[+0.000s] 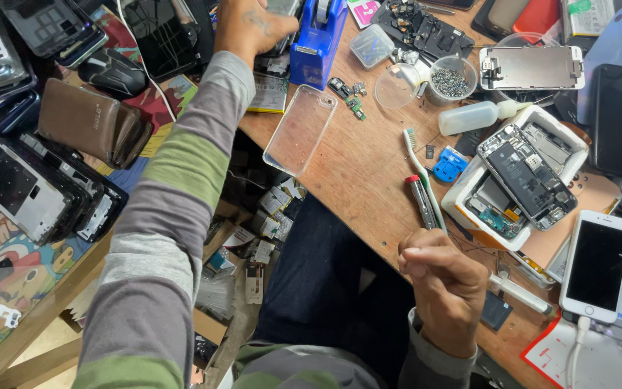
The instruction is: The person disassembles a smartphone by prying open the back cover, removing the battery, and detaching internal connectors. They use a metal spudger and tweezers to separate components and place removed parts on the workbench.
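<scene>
My left hand (pixel 252 27) reaches far up to the top of the view, its fingers closed over a flat phone-like item (pixel 280 9) beside a blue tape dispenser (pixel 317 36). My right hand (pixel 446 287) is curled into a fist at the near edge of the wooden workbench (pixel 358 166); I cannot tell whether anything is inside it. Just beyond that fist lie a red-capped pen tool (pixel 421 200) and a toothbrush (pixel 420 173). An opened phone (pixel 527 176) rests on a white block to the right.
A clear phone case (pixel 300 130) lies near the bench edge. Small round dishes of screws (pixel 449 78), a squeeze bottle (pixel 478 117) and a white phone (pixel 599 265) on a cable sit at right. Stacked phone screens (pixel 30 191) and a brown wallet (pixel 91 122) crowd the left table.
</scene>
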